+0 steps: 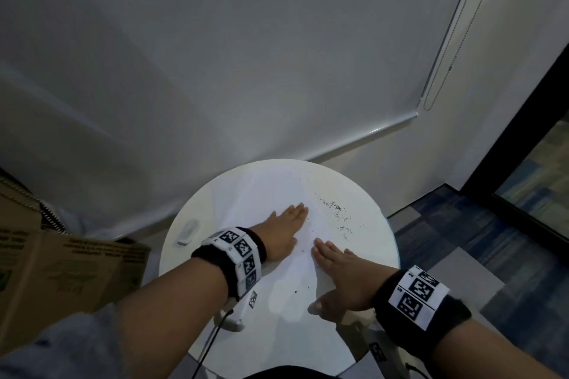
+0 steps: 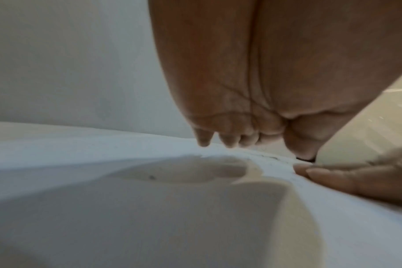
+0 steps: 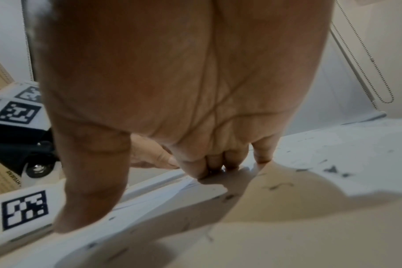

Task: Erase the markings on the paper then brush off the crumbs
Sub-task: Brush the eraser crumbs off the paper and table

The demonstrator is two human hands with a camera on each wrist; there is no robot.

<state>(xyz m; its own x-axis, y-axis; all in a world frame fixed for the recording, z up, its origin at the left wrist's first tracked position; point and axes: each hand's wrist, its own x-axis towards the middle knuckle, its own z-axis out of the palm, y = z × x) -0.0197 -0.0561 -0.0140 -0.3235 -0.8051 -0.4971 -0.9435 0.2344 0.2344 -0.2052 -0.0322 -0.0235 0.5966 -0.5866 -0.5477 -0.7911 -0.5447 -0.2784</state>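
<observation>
Here both hands lie flat on the paper [image 1: 286,274], which sits on the round white table [image 1: 369,258]. Left hand [image 1: 281,232]: fingers straight & together, palm down near the sheet's middle. Right hand [image 1: 340,275]: fingers straight, thumb spread wide, w/ nothing held. Dark crumbs [image 1: 337,214] scattered just beyond the fingertips, toward the far right. White eraser [image 1: 188,232] lies left of the paper, apart from both hands.

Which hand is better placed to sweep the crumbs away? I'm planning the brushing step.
Probably the right hand: it lies flat nearer the eraser crumbs. The left hand lies flat on the paper, steadying it.
</observation>
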